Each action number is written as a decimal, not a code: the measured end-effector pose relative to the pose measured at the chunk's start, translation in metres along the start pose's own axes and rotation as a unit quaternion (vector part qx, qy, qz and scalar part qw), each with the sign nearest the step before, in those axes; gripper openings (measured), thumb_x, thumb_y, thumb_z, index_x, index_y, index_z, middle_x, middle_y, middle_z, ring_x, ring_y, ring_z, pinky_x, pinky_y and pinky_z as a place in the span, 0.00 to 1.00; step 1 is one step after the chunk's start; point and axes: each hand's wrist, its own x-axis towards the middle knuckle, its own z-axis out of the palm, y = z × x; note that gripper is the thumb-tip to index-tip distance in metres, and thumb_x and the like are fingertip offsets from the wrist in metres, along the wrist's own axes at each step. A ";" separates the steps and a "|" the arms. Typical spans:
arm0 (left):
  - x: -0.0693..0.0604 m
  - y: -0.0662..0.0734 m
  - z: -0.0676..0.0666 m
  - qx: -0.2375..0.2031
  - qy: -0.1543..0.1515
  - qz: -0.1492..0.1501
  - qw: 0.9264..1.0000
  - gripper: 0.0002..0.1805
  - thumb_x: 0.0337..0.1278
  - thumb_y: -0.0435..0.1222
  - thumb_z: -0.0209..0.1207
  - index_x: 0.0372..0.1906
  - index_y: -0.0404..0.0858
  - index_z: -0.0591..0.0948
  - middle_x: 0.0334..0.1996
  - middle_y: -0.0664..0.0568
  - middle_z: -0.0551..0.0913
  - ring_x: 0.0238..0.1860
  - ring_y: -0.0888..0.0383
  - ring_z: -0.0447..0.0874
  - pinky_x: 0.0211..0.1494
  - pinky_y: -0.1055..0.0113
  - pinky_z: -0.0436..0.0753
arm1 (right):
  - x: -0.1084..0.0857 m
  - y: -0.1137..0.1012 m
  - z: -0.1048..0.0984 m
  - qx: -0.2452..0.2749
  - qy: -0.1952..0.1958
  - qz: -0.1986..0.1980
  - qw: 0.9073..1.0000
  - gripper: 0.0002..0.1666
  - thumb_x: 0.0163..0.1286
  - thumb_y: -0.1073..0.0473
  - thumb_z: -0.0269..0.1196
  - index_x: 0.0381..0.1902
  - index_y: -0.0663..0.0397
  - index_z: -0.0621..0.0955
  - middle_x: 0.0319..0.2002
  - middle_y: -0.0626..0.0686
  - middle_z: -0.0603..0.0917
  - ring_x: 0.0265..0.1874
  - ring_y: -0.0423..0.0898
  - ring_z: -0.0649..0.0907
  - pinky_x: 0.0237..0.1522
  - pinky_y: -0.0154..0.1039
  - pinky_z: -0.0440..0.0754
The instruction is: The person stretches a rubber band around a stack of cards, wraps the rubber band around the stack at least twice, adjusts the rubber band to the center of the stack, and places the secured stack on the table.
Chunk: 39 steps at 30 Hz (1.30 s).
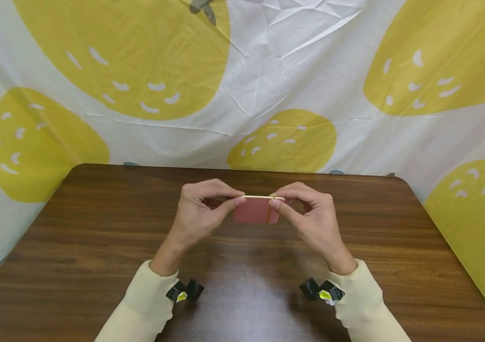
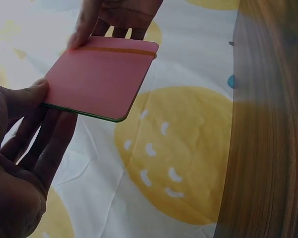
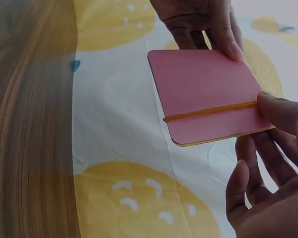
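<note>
A small pink notebook (image 1: 252, 211) with rounded corners is held up above the table between both hands. Near one end an orange elastic band (image 3: 213, 110) runs across its cover. My left hand (image 1: 199, 206) pinches one upper corner between thumb and fingers. At the opposite upper corner, on the band's side, my right hand (image 1: 312, 213) pinches it the same way. The notebook (image 2: 99, 82) looks closed in the left wrist view, its pink cover facing the camera. What lies on its far side is hidden.
Below the hands spreads a dark brown wooden table (image 1: 75, 266). A white cloth with yellow fruit prints (image 1: 259, 71) hangs behind its far edge. Each wrist carries a small black camera (image 1: 184, 290) over a cream sleeve (image 1: 139, 304).
</note>
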 end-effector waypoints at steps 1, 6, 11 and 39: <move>0.000 0.000 0.000 0.002 0.000 0.002 1.000 0.09 0.44 0.15 0.71 0.32 0.27 0.89 0.27 0.45 0.88 0.28 0.58 0.85 0.30 0.71 0.83 | 0.000 0.000 0.001 0.001 0.001 -0.003 1.000 0.07 0.61 0.77 0.70 0.35 0.63 0.88 0.37 0.59 0.87 0.39 0.49 0.84 0.42 0.36 0.83; 0.001 -0.001 0.000 0.014 0.000 0.011 1.000 0.09 0.44 0.16 0.71 0.31 0.28 0.89 0.27 0.46 0.88 0.28 0.57 0.86 0.31 0.70 0.83 | -0.001 0.001 0.006 0.015 0.009 -0.012 1.000 0.08 0.62 0.79 0.68 0.37 0.68 0.87 0.36 0.56 0.87 0.38 0.47 0.84 0.40 0.33 0.83; 0.001 0.000 0.002 0.011 -0.004 0.019 1.000 0.09 0.44 0.16 0.71 0.31 0.29 0.89 0.27 0.46 0.88 0.28 0.56 0.86 0.31 0.70 0.84 | -0.002 0.000 0.009 0.005 0.016 -0.014 1.000 0.08 0.60 0.78 0.69 0.35 0.65 0.88 0.34 0.55 0.87 0.37 0.47 0.83 0.40 0.33 0.82; 0.001 0.006 0.007 0.003 -0.010 0.018 1.000 0.08 0.44 0.17 0.72 0.31 0.29 0.89 0.27 0.46 0.88 0.27 0.59 0.85 0.28 0.70 0.83 | -0.001 -0.007 0.004 -0.023 0.001 -0.033 0.999 0.10 0.61 0.76 0.70 0.36 0.59 0.89 0.36 0.54 0.87 0.39 0.48 0.82 0.41 0.35 0.80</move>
